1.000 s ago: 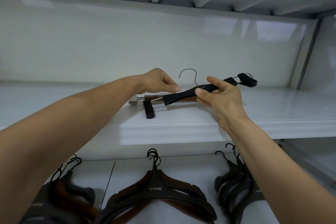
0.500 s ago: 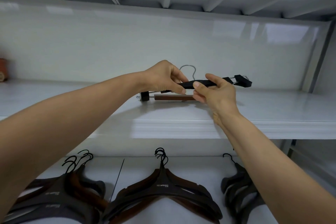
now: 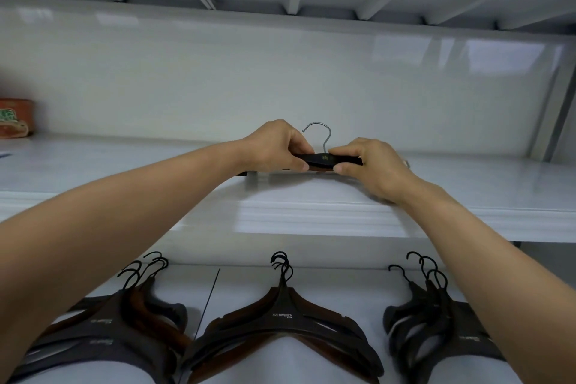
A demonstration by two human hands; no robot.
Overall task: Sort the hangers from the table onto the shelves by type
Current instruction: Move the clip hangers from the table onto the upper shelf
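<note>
Mid-frame, the clip hanger [image 3: 321, 159] lies on another hanger [image 3: 321, 168] on the top shelf [image 3: 311, 215], with the left hand [image 3: 274, 146] on its left and the right hand [image 3: 371, 162] on its right. A box [image 3: 14, 118] sits far left. Three hanger piles [image 3: 282, 318] lie along the bottom.

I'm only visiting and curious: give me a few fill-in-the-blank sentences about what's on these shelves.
1. The left hand and right hand both grip a black hanger on the ___ shelf.
2. On the lower shelf lie ___ piles of coat hangers.
3. Their hooks are ___, unlike the black hanger's silver hook.
Missing words: upper; three; black.
</note>
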